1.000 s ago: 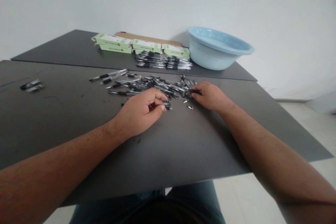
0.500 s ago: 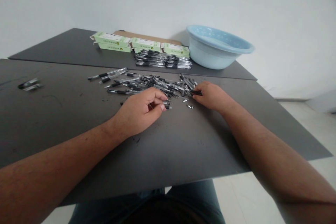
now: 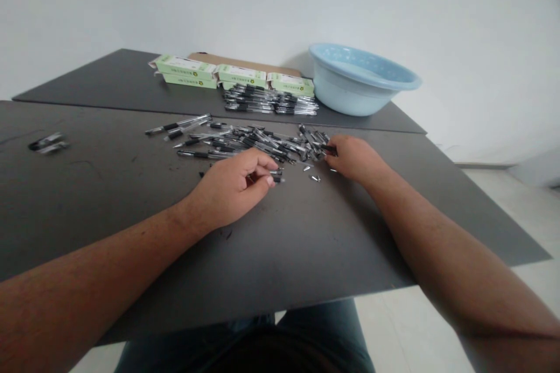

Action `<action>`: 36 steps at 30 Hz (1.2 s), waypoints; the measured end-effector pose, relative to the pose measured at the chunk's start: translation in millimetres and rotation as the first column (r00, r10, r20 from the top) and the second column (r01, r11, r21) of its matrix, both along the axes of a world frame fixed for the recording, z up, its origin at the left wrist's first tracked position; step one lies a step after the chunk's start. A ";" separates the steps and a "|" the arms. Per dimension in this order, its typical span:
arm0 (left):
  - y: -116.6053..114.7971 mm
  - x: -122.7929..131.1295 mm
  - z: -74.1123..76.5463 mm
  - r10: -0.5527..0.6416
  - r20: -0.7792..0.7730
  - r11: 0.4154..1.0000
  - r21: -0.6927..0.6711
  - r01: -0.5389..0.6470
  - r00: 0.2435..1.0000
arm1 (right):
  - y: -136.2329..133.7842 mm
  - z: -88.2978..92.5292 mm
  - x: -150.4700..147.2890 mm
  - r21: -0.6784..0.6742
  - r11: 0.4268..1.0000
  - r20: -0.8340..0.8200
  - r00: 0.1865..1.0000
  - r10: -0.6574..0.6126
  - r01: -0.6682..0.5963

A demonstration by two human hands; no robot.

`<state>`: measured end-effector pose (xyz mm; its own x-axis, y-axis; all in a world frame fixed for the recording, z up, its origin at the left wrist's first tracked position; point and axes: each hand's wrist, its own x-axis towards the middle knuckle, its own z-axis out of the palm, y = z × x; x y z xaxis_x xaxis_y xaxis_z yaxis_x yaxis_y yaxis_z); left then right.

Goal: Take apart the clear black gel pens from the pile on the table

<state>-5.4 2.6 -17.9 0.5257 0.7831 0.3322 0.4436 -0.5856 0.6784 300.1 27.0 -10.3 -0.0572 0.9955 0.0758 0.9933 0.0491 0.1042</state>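
My left hand (image 3: 236,186) rests low over the table with its fingers curled round gel pens; dark and clear pen ends (image 3: 277,179) poke out past thumb and forefinger. Its palm hides the rest of them. My right hand (image 3: 352,154) is closed in a pinch on a black pen part (image 3: 329,149), at the right edge of a loose pile of pens (image 3: 262,143). Whether that part is a cap or a grip I cannot tell. Small silvery pen tips (image 3: 315,178) lie on the table between my hands.
Green pen boxes (image 3: 188,73) stand in a row at the back. Before them lie stacked clear and black pens (image 3: 251,98). A light blue basin (image 3: 363,90) is at the back right. Several blurred black and clear pieces (image 3: 48,143) lie far left on the grey table (image 3: 280,262).
My right hand has shifted slightly and tilted the black part, uncovering another small tip beneath it. The left hand keeps its grip on the pens and has hardly moved.
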 end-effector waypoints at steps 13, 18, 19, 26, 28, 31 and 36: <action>-2.2 -0.7 1.6 -0.024 -0.007 1.000 0.006 0.024 1.000 | -3.8 6.7 -0.9 0.040 0.999 -0.112 0.994 -0.014 0.019; -4.5 -0.2 0.4 -0.061 0.044 0.998 -0.002 0.062 0.997 | -11.4 14.8 -7.8 0.095 0.995 -0.111 0.993 0.027 -0.017; -4.9 0.1 0.0 -0.070 0.042 0.997 -0.015 0.071 0.997 | -13.7 16.3 -9.8 0.106 0.994 -0.140 0.989 0.036 -0.021; -5.7 1.3 -0.2 -0.135 0.087 0.988 -0.066 0.141 0.987 | -41.1 20.6 -37.5 0.113 0.991 -0.430 0.895 0.118 -0.076; -5.7 1.3 0.1 -0.150 0.101 0.986 -0.062 0.157 0.984 | -51.0 19.4 -47.7 0.100 0.985 -0.496 0.851 0.173 -0.142; -6.1 1.8 -0.2 -0.179 0.112 0.980 -0.072 0.188 0.977 | -63.3 16.5 -61.3 0.072 0.969 -0.608 0.759 0.232 -0.238; -7.7 3.0 -1.1 -0.288 0.188 0.944 -0.108 0.312 0.939 | -74.2 12.9 -75.5 0.061 0.948 -0.691 0.672 0.267 -0.314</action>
<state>-2.3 -5.1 -19.0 0.6889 0.6408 0.3387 0.1344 -0.5721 0.8091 224.5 -47.2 2.5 -0.2997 0.9414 0.1546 0.7220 0.3297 -0.6083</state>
